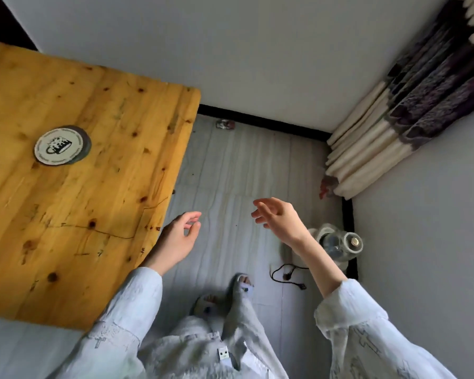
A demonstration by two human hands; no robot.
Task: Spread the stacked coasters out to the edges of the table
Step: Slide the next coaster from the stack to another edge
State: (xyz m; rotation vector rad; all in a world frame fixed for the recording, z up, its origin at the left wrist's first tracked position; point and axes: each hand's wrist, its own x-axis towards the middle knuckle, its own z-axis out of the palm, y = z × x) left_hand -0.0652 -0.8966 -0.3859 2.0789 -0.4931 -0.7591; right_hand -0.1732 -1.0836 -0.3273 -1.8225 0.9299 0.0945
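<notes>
A stack of round coasters point(62, 145) lies on the wooden table point(99, 203), left of centre; the top one is white with a dark mug picture, and a grey one peeks out beneath it. My left hand point(179, 236) hovers just past the table's right edge, fingers loosely curled, holding nothing. My right hand point(278, 218) is raised over the floor further right, fingers apart and empty. Both hands are well away from the coasters.
The table's right edge and near corner stand over a pale floor. A glass jar point(340, 243) and a dark cord point(286, 274) lie on the floor at right. A curtain point(394, 119) hangs in the far right corner. My slippered feet point(225, 294) are below.
</notes>
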